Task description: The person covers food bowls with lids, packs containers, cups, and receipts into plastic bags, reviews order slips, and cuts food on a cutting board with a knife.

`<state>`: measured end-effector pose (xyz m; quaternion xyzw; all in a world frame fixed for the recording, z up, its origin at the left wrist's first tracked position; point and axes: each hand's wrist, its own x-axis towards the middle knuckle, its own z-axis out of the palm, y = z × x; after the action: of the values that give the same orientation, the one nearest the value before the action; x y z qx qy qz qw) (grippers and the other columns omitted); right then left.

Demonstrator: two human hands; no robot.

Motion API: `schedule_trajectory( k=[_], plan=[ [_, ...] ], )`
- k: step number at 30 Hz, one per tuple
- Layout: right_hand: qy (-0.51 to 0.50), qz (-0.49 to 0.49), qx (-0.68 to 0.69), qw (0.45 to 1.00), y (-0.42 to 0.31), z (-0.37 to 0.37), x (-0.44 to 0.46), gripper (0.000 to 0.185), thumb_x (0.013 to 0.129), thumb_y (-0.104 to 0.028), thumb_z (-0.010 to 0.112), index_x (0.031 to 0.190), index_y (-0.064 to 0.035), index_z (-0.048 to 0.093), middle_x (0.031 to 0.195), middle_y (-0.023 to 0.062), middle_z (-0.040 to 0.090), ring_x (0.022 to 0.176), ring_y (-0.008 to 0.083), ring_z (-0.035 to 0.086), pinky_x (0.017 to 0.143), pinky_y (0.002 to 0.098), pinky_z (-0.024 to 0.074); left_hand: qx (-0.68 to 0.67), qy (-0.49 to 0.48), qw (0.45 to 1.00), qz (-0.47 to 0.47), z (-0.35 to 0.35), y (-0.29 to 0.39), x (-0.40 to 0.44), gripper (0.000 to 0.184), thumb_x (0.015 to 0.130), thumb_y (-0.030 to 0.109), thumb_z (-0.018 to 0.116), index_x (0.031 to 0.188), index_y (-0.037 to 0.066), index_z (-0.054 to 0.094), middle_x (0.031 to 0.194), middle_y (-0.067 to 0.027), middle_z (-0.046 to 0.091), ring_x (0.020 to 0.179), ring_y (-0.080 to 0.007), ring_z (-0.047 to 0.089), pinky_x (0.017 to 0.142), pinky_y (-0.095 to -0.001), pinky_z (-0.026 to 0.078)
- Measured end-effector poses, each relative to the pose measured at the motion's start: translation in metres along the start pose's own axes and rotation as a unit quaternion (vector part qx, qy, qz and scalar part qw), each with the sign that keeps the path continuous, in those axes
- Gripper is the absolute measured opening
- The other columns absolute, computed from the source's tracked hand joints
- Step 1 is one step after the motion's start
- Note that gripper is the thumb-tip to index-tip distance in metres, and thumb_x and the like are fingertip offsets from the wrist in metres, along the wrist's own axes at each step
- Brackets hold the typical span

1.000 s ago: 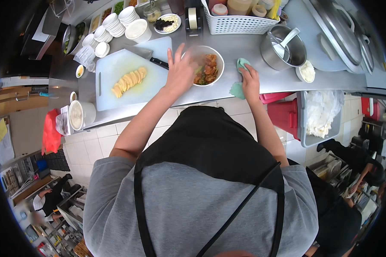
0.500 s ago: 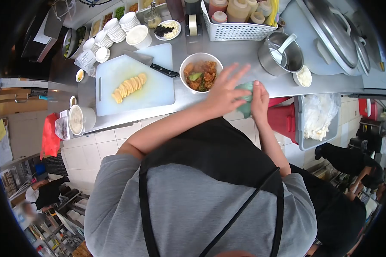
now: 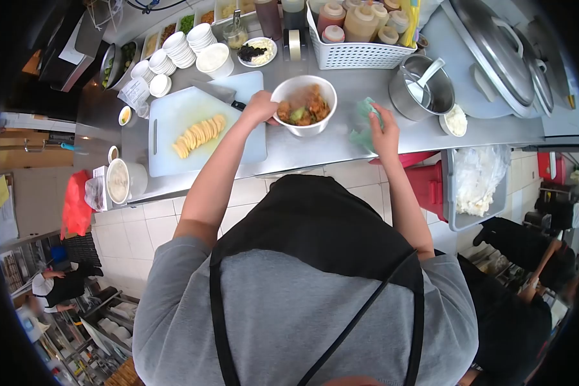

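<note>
My left hand (image 3: 261,108) grips the left rim of a white bowl (image 3: 305,128), which holds browned pieces of food and some green (image 3: 304,109). The bowl looks slightly tilted. In my right hand (image 3: 385,128) is a green cloth (image 3: 363,128), partly blurred, near the counter's front edge. Left of the bowl lies a pale cutting board (image 3: 167,128) with a row of yellowish slices (image 3: 199,135). A knife (image 3: 219,92) rests across the board's upper part, its handle partly hidden by my left hand.
A white basket of bottles (image 3: 360,59) stands behind the bowl. To the right are a metal pot (image 3: 402,96) with a ladle and a small white bowl (image 3: 455,125). Stacked white dishes (image 3: 180,51) stand back left. Below the counter's right side is a grey bin (image 3: 453,193). Other people (image 3: 64,283) work behind.
My left hand has moved from beside the cloth to the bowl and taken its rim. The bowl is raised or tilted a little. My right hand has moved the cloth slightly away, spreading it.
</note>
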<state>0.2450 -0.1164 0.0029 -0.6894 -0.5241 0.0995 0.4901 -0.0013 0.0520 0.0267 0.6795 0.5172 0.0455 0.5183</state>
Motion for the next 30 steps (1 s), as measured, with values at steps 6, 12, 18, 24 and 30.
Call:
schedule_trajectory(
  k=[6,12,18,24,30],
  plan=[
    [0.018,0.004,-0.004,1.000,-0.030,-0.010,0.016,0.023,0.082,-0.010,0.055,0.105,-0.0060,0.058,0.095,0.0156,0.056,0.086,0.0281,0.055,0.075,0.0318,0.0429,-0.010,0.078,0.995,0.057,0.001,0.007,-0.021,0.021,0.075,0.005,0.047,0.083,-0.012,0.057,0.070,-0.0230,0.061,0.056,-0.0286,0.063,0.049,-0.0337,0.054],
    [-0.032,-0.133,-0.056,0.989,-0.063,0.013,0.009,0.022,0.080,-0.008,0.058,0.102,-0.0076,0.062,0.086,0.0121,0.053,0.077,0.0226,0.053,0.070,0.0321,0.0428,-0.012,0.147,0.986,0.082,0.015,0.016,-0.019,0.021,0.075,0.006,0.047,0.082,-0.011,0.058,0.068,-0.0228,0.061,0.056,-0.0295,0.063,0.055,-0.0362,0.052],
    [-0.239,0.011,0.035,0.970,-0.062,-0.018,-0.042,0.020,0.078,-0.007,0.058,0.097,-0.0067,0.063,0.087,0.0134,0.053,0.073,0.0275,0.053,0.066,0.0336,0.0437,0.008,0.206,0.972,0.113,0.016,0.019,-0.026,0.021,0.075,0.009,0.047,0.081,-0.007,0.059,0.070,-0.0245,0.059,0.063,-0.0349,0.061,0.065,-0.0413,0.049],
    [-0.047,0.030,-0.043,0.997,-0.008,-0.023,-0.004,0.024,0.081,-0.011,0.056,0.105,-0.0083,0.060,0.096,0.0151,0.055,0.082,0.0281,0.055,0.071,0.0324,0.0440,0.058,0.217,0.960,0.166,0.032,0.002,-0.007,0.019,0.075,0.010,0.049,0.077,-0.006,0.058,0.071,-0.0256,0.058,0.070,-0.0396,0.057,0.070,-0.0444,0.045],
    [-0.090,-0.041,-0.321,0.942,0.088,0.033,0.014,0.056,0.084,-0.032,0.049,0.132,-0.0105,0.031,0.135,0.0178,0.030,0.127,0.0339,0.025,0.099,0.0544,0.0221,0.062,0.210,0.957,0.193,0.031,-0.002,-0.009,0.019,0.079,0.011,0.050,0.080,-0.007,0.059,0.062,-0.0146,0.059,0.051,-0.0196,0.059,0.051,-0.0296,0.047]
  ],
)
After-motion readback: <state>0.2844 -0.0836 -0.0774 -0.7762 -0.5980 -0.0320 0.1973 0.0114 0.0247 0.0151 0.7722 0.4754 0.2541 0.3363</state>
